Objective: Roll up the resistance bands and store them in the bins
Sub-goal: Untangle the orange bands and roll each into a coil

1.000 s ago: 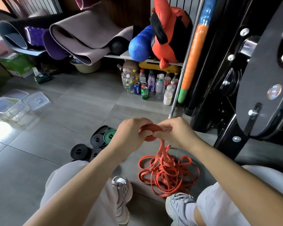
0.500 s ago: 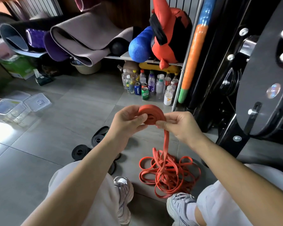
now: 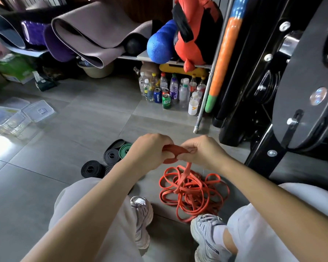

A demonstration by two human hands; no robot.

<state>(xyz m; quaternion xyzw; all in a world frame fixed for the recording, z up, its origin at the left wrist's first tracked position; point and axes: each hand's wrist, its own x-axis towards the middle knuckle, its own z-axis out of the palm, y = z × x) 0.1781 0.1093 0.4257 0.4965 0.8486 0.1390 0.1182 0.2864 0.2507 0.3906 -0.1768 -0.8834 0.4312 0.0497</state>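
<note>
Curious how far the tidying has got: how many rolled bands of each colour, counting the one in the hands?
Black rolls on the floor: 4
Green roll on the floor: 1
Orange roll, unfinished, held by left hand and right hand: 1
Total: 6
The loose orange tangle is not counted.

Orange band point(image 3: 173, 154), black rolls point(image 3: 92, 168), green roll point(image 3: 125, 150).

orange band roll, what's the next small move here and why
Probably turn the orange roll one more wrap, feeding the hanging strand onto it. The left hand and the right hand both pinch a small roll, while most of the band lies in a loose tangle on the floor, so it looks far from fully rolled.
</note>
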